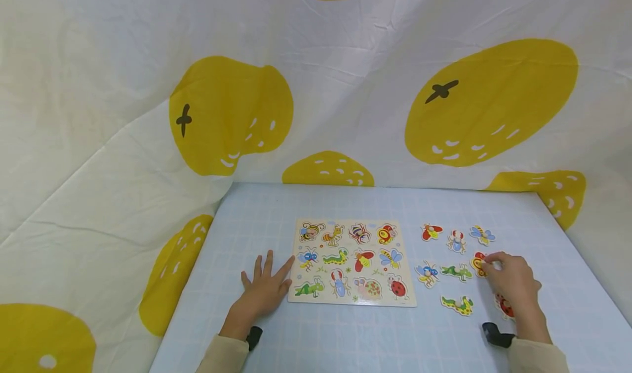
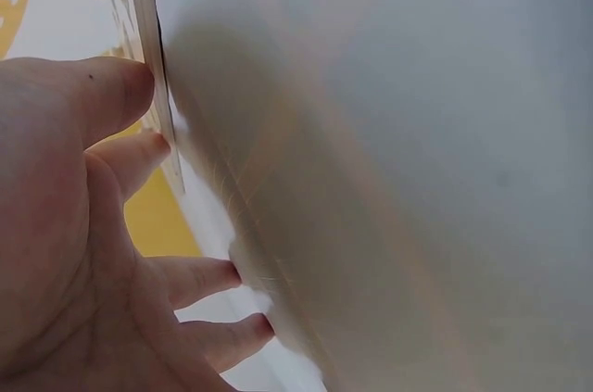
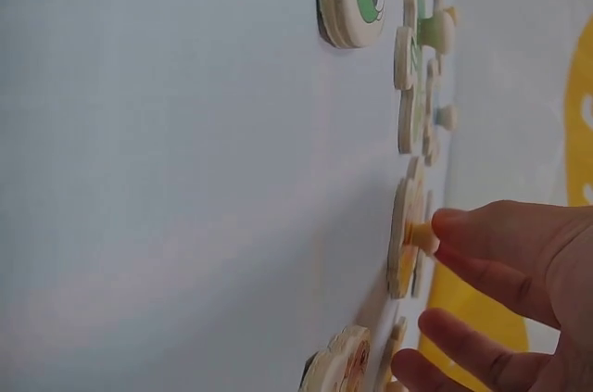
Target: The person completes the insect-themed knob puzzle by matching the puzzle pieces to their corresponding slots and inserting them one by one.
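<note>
My right hand (image 1: 515,282) is over a red-and-yellow butterfly puzzle piece (image 1: 477,264) at the right of the table. In the right wrist view the thumb and a finger pinch the knob (image 3: 421,237) of that piece, which is low at the table surface. A ladybug piece (image 1: 504,306) lies partly hidden by this hand. My left hand (image 1: 265,290) rests with fingers spread at the left edge of the wooden insect puzzle board (image 1: 408,300). In the left wrist view its thumb and a finger touch the side of the board (image 2: 148,31).
Several knobbed pieces lie between board and right hand: a red-and-yellow bug (image 1: 432,231), a beetle (image 1: 456,242), a dragonfly-like bee (image 1: 481,235), a blue mosquito (image 1: 427,275), a grasshopper (image 1: 457,272) and a caterpillar (image 1: 457,305). A patterned curtain (image 1: 345,115) hangs behind the table.
</note>
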A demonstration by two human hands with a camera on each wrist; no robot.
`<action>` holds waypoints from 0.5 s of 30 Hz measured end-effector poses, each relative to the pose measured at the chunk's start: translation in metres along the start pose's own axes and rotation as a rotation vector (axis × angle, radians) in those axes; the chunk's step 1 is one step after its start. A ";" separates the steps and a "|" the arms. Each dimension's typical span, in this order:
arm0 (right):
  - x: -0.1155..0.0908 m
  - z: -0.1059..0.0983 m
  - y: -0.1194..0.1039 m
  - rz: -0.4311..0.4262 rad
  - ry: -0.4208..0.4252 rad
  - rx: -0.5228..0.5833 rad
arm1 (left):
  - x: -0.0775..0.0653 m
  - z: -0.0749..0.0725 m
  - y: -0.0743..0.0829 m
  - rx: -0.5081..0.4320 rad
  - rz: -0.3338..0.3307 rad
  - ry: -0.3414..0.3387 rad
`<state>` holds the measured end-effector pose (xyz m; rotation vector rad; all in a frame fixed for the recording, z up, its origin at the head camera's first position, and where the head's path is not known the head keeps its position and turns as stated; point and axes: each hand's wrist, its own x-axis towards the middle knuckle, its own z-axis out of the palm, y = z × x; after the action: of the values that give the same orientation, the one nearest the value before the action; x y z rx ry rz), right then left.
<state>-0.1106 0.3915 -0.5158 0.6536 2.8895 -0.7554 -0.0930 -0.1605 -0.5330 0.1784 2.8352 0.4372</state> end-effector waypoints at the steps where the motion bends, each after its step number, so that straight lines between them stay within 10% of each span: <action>1: 0.000 0.000 0.000 0.005 0.002 -0.003 | 0.000 0.000 0.000 0.000 -0.001 0.000; 15: 0.005 0.005 -0.002 0.047 0.006 -0.063 | -0.001 0.001 0.001 0.013 -0.007 -0.001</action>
<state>-0.1162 0.3895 -0.5206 0.7152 2.8794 -0.6552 -0.0921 -0.1595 -0.5336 0.1717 2.8371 0.4175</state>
